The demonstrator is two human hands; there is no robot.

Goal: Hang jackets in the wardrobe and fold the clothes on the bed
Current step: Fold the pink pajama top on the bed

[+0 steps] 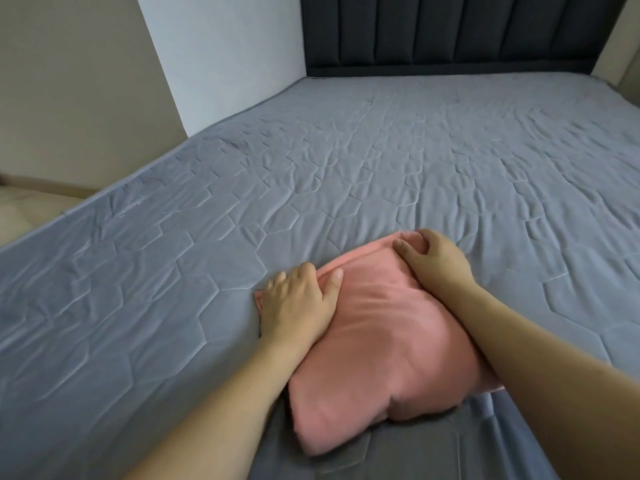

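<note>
A folded pink garment (pixel 374 348) lies on the grey quilted bed (pixel 381 161), near its front edge. My left hand (pixel 298 303) holds the garment's far left corner, thumb on top and fingers curled over the edge. The far right corner is pinched in my right hand (pixel 433 261), whose fingers curl around a bunch of the cloth. Both forearms reach in from the bottom of the view. No jacket and no wardrobe are in view.
A dark padded headboard (pixel 450 29) stands at the far end of the bed. A white wall panel (pixel 221 57) and a beige wall (pixel 69 81) border the left side, with a strip of floor (pixel 24 209) beside the bed.
</note>
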